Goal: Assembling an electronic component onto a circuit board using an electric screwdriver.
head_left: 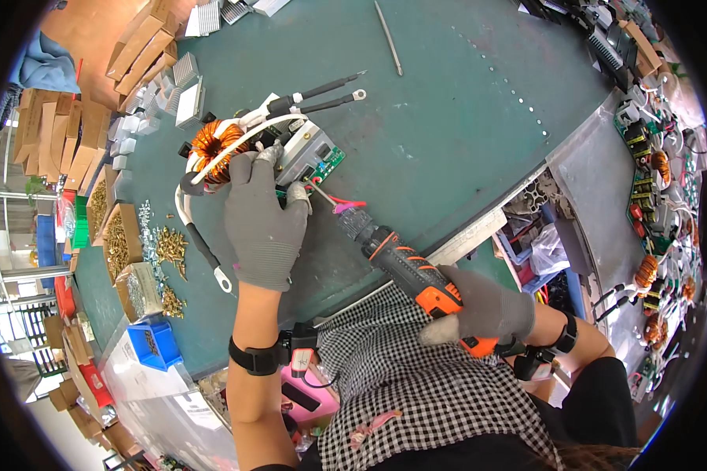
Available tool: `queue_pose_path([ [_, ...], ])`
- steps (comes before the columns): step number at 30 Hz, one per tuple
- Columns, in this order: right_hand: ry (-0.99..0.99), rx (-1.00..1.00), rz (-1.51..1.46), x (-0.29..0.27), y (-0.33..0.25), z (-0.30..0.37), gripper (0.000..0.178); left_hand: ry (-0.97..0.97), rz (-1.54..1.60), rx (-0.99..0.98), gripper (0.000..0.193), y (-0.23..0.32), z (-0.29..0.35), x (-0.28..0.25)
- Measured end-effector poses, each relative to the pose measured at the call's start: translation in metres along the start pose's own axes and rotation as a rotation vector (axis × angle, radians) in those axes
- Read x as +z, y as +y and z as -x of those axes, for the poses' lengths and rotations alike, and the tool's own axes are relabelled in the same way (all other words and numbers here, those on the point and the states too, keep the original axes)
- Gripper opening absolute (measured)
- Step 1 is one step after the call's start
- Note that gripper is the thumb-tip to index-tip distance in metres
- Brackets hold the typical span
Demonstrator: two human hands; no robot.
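From the head view, your left hand (pixel 263 216) presses flat on the circuit board assembly (pixel 310 157) beside the copper coil (pixel 212 145) on the green table (pixel 463 118). Your right hand (pixel 483 306) wraps the electric screwdriver (pixel 401 271); keep its bit square to the screw and pin the board firmly.

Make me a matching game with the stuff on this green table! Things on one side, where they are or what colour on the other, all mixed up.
Things:
1. copper coil
2. electric screwdriver
3. blue bin
4. left hand

Matches:
A. held in the right hand
B. resting on the circuit board
C. at the table's near left edge
D. orange-brown, ring-shaped

Pairs: 1-D, 2-A, 3-C, 4-B
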State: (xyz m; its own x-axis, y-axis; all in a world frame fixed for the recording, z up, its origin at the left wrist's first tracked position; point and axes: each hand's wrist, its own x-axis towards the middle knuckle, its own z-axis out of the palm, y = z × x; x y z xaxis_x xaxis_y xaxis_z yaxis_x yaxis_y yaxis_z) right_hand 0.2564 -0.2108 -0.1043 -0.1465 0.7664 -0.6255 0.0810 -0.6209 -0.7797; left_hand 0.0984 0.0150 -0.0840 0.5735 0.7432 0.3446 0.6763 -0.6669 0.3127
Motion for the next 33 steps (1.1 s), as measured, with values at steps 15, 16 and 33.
queue_pose_path([
  [15, -0.156, -0.220, -0.136, 0.011, 0.055, 0.024, 0.088, 0.018, -0.075, 0.027, 0.044, -0.002, 0.006, -0.002],
  [16, -0.163, -0.229, -0.231, 0.013, 0.059, 0.023, 0.094, 0.026, -0.072, 0.031, 0.044, -0.002, 0.005, -0.002],
  [33, -0.064, -0.259, -0.386, 0.018, 0.055, 0.040, 0.060, -0.022, -0.096, -0.017, 0.045, -0.005, 0.006, -0.001],
])
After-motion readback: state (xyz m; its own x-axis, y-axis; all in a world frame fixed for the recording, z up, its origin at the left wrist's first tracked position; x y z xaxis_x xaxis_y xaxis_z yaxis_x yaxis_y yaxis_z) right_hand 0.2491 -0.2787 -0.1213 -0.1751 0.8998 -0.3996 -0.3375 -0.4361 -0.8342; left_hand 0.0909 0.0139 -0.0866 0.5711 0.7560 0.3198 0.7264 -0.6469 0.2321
